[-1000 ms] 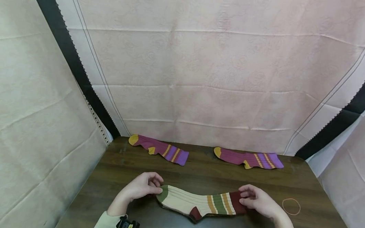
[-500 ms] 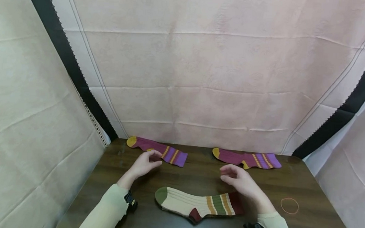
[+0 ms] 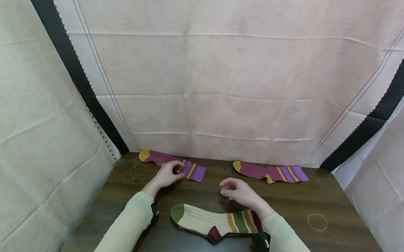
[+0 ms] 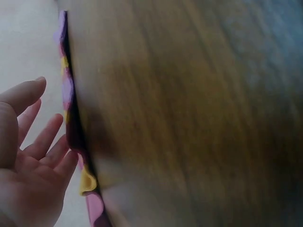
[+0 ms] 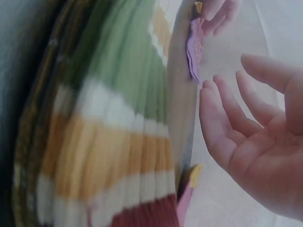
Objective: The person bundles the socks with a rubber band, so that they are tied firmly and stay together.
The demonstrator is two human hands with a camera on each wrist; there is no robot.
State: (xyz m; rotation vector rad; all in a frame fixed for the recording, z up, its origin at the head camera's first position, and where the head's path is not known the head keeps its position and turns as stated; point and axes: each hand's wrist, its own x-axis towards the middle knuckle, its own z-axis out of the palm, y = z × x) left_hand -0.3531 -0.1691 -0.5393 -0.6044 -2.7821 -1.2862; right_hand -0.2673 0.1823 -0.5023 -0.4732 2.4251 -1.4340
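Note:
My left hand (image 3: 166, 175) hovers over the left purple sock (image 3: 197, 173), hiding part of its middle. In the left wrist view, the fingers (image 4: 47, 135) are loosely bent with nothing between them, beside that striped sock (image 4: 67, 90). My right hand (image 3: 238, 190), fingers relaxed and holding nothing, is over the table between the two purple socks. Below it lie cream socks (image 3: 204, 217) with green toe, maroon heel and striped cuff, stacked flat; my right wrist covers the cuff end. These cream socks (image 5: 118, 132) fill the left of the right wrist view.
A second purple sock (image 3: 259, 171) with yellow toe and heel lies at the back right of the brown table (image 3: 347, 232). A thin rubber band (image 3: 317, 222) rests at the right. Pale fabric walls (image 3: 224, 85) enclose the back and sides.
Both hands have let go of the cream socks, which stay flat on the table. They moved forward; the left reached the left purple sock, the right shifted leftward.

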